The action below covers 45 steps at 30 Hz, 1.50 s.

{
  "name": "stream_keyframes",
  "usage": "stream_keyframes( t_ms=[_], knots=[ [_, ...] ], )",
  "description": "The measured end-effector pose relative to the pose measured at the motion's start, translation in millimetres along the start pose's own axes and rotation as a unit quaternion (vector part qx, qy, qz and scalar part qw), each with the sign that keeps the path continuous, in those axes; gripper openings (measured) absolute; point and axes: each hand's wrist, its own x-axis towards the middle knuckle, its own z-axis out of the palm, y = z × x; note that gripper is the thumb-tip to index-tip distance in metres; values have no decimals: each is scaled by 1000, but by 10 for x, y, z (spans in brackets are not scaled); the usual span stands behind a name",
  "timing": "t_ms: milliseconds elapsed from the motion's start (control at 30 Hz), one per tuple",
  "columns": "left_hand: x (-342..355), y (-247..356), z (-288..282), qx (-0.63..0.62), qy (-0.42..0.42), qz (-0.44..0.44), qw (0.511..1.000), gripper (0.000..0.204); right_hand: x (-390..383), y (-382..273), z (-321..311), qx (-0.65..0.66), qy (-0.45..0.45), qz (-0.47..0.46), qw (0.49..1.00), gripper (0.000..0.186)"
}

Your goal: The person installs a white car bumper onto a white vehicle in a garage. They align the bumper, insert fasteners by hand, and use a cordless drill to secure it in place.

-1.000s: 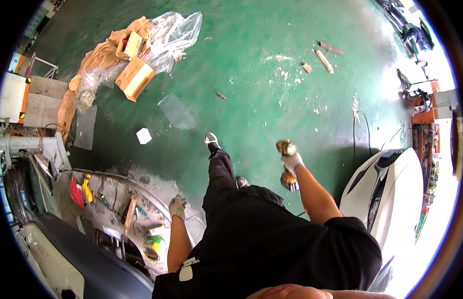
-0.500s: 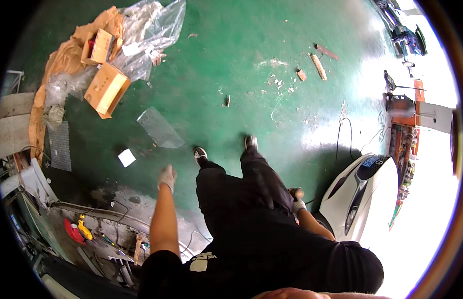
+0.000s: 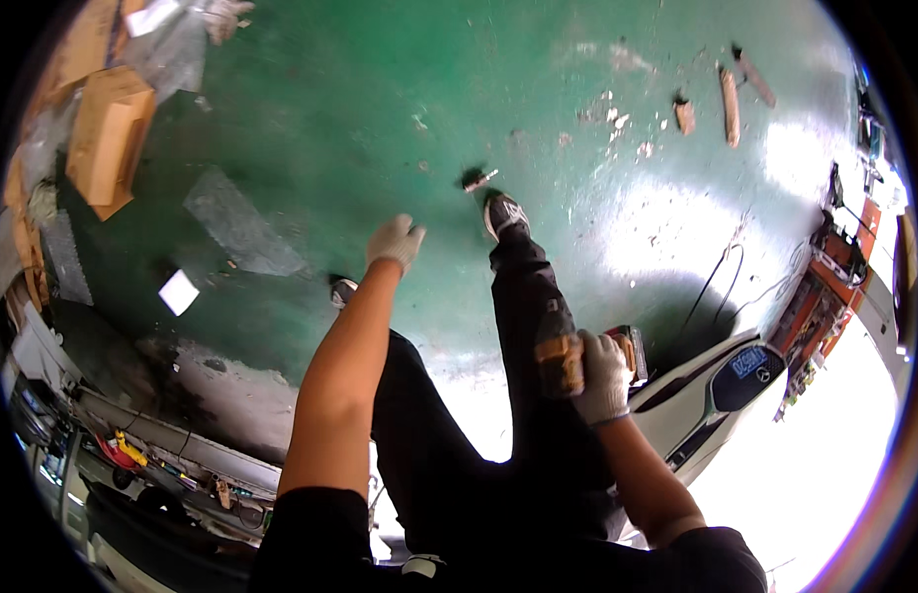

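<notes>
My right hand (image 3: pixel 605 380), in a pale knit glove, is wrapped round the grip of a yellow and black cordless power drill (image 3: pixel 560 358). The drill's battery end (image 3: pixel 632 354) shows on the far side of the hand, and the tool is held beside my right thigh. My left hand (image 3: pixel 395 245), gloved too, reaches forward over the green floor with its fingers partly apart and nothing visible in them. A small dark object with a light tip (image 3: pixel 478 180) lies on the floor just beyond my right shoe (image 3: pixel 503 213); its kind is too small to tell.
To my right stands a white car's front end (image 3: pixel 691 405). Cardboard boxes (image 3: pixel 108 138) and a clear plastic sheet (image 3: pixel 239 225) lie at left, near a white square (image 3: pixel 178 293). Wood pieces (image 3: pixel 730 107) lie far right. A cable (image 3: pixel 721 282) trails near the car.
I have moved forward toward the small object on the floor. My right hand has come up into fuller view with the drill, and my left hand has swung forward and to the right.
</notes>
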Motion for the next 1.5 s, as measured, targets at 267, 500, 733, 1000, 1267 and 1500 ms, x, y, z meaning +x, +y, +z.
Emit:
stream_keyframes(
  t_ms=[267,500,733,1000,1267,1500],
  knots=[
    [1570,1120,1521,237,66,171,954,20,200,256,120,71,18,26,997,54],
    [1453,731,1669,98,-54,23,993,21,199,420,115,74,38,24,996,56],
    [-837,879,207,-634,-167,-24,754,33,259,513,-27,135,110,-148,973,61],
    [-3859,2247,-1485,-860,-16,166,482,47,-51,-216,-1320,213,144,-457,851,53],
    [-5863,2680,-1974,-816,142,299,474,42,-991,-932,-2395,238,107,-602,755,46],
    [-7359,1943,-1064,-782,286,295,469,35,-2457,-1220,-1996,308,-105,-618,716,23]
  ],
)
